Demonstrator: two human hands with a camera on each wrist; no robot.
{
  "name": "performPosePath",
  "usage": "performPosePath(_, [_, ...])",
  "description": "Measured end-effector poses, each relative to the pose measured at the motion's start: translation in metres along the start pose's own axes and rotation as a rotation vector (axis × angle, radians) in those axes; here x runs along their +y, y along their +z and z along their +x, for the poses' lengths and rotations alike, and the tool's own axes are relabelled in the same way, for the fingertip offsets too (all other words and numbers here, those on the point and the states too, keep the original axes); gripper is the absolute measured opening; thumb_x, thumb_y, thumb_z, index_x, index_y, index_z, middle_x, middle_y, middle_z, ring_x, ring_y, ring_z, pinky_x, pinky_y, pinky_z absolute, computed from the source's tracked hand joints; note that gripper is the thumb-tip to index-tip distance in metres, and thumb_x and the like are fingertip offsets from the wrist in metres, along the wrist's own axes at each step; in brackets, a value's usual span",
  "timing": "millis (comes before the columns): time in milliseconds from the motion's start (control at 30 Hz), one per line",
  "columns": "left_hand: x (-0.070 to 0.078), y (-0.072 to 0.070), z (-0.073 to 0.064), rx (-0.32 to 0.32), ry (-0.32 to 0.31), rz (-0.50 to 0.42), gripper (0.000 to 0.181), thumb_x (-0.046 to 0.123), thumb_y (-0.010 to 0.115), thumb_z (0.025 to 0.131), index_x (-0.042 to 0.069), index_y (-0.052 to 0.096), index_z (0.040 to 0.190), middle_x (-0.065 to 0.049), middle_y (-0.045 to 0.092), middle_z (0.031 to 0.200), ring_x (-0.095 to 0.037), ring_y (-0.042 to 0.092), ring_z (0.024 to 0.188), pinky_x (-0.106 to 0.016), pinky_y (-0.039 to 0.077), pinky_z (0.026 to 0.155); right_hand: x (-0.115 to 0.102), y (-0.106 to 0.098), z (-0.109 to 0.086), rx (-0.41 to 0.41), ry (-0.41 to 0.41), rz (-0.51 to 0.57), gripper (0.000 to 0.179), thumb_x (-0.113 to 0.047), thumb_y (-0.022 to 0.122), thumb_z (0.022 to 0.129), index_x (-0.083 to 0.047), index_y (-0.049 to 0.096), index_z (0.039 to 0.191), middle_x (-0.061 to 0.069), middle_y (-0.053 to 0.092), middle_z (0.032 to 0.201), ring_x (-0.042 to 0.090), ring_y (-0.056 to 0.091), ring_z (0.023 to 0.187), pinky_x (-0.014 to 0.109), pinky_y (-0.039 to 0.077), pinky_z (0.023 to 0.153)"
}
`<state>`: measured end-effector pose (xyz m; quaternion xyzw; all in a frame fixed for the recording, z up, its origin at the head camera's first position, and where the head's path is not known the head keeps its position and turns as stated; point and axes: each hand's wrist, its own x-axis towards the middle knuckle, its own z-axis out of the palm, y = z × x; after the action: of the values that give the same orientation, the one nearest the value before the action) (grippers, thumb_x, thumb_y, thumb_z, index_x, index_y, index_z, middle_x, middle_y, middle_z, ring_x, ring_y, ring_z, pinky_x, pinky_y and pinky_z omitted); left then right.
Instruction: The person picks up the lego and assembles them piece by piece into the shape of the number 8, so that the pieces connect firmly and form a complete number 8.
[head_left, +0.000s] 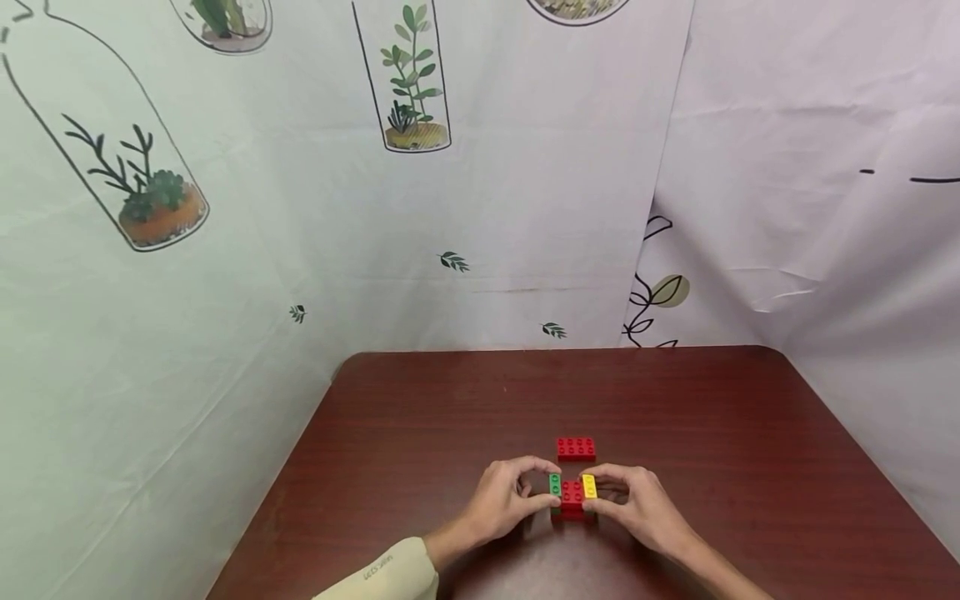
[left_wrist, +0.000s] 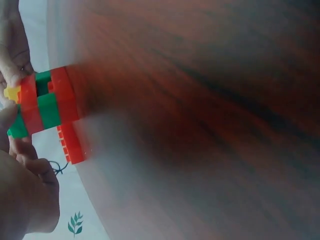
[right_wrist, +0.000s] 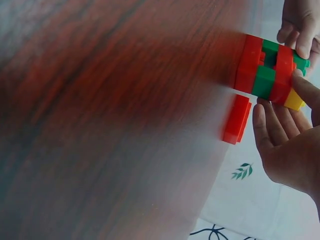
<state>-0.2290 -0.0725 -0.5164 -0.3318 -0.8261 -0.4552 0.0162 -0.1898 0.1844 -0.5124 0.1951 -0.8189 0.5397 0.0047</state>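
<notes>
A small stack of toy bricks (head_left: 572, 505) stands on the tabletop (head_left: 420, 417), about midway between its left and right edges and well apart from the far edge. At its bottom I see a lower red brick (right_wrist: 246, 67); above come two green blocks (right_wrist: 264, 82) with a gap between them, then an upper red brick (right_wrist: 281, 82). On top there is a small green brick (head_left: 555, 483) at the left end and a yellow brick (head_left: 589, 486) at the right end.

The left hand (head_left: 504, 497) pinches the small green brick, thumb and forefinger parted only by the brick's length. The right hand (head_left: 645, 506) pinches the yellow brick in the same manner. A loose red brick (head_left: 576, 448) lies near the stack, towards the far edge.

A pale sleeve (head_left: 401, 571) covers the left forearm. Behind the far edge hangs a white cloth (head_left: 525, 208) with printed vessels: a bottle (head_left: 90, 92) contains dark branching stems and green plants in brown soil, and a tall glass (head_left: 375, 50) contains a leafy plant (head_left: 412, 71).
</notes>
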Motion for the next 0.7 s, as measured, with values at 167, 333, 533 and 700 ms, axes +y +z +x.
performPosePath(167, [-0.0013,0.0021,-0.0031,0.018,0.001,0.035,0.031,0.028,0.088,0.089,0.022,0.078,0.118,0.016,0.042,0.061,0.007,0.036,0.052,-0.014,0.032,0.05,0.0001,-0.0004,0.0007,0.0,0.0,-0.01,0.035,-0.014,0.086,0.091,0.003,0.074,0.119,0.011,0.078,0.108,0.019,0.078,0.094,0.029,0.061,0.077])
performPosePath(333, [-0.0022,0.0041,-0.0039,0.031,0.003,0.066,0.03,0.03,0.089,0.089,0.025,0.078,0.116,0.012,0.047,0.062,0.007,0.038,0.053,-0.014,0.032,0.05,0.0013,-0.0006,0.0007,0.0,-0.001,-0.015,0.035,-0.015,0.086,0.09,0.002,0.074,0.118,0.01,0.078,0.107,0.017,0.077,0.094,0.029,0.061,0.076])
performPosePath(533, [-0.0025,0.0061,-0.0044,0.051,0.016,0.079,0.032,0.028,0.09,0.088,0.024,0.078,0.117,0.007,0.056,0.069,0.01,0.04,0.054,-0.011,0.033,0.051,0.003,-0.0011,0.0019,-0.009,0.01,0.0,0.037,-0.014,0.086,0.091,0.004,0.073,0.12,0.011,0.078,0.107,0.016,0.077,0.093,0.029,0.061,0.076])
performPosePath(700, [-0.0018,0.007,-0.004,0.039,-0.01,0.071,0.033,0.024,0.092,0.086,0.023,0.077,0.116,0.007,0.057,0.069,0.009,0.041,0.054,-0.011,0.035,0.051,0.0019,-0.0076,0.0028,-0.066,0.02,-0.044,0.045,-0.018,0.087,0.09,0.003,0.07,0.126,0.01,0.076,0.111,0.014,0.075,0.093,0.029,0.06,0.077])
